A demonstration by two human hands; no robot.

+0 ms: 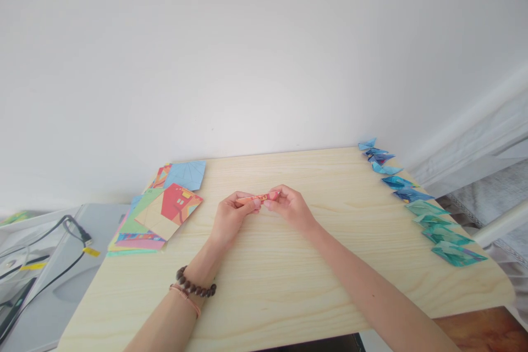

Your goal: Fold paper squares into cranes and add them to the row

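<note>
Between my two hands is a small folded piece of origami paper [264, 197], red and orange, held just over the middle of the table. My left hand [232, 214] pinches its left part between thumb and fingers. At the other end, my right hand [291, 206] grips it the same way, thumb towards me. The thumbs are close together near the paper's centre, and the fingers behind hide some of it. A dark beaded bracelet [193, 287] circles my left wrist.
Patterned paper sheets [169, 212] lie stacked at the left of the wooden table [264, 280]. Several blue and green folded paper pieces [408, 195] line the right edge. A white wall [264, 66] stands behind. Black cables [66, 225] lie on a grey surface at far left.
</note>
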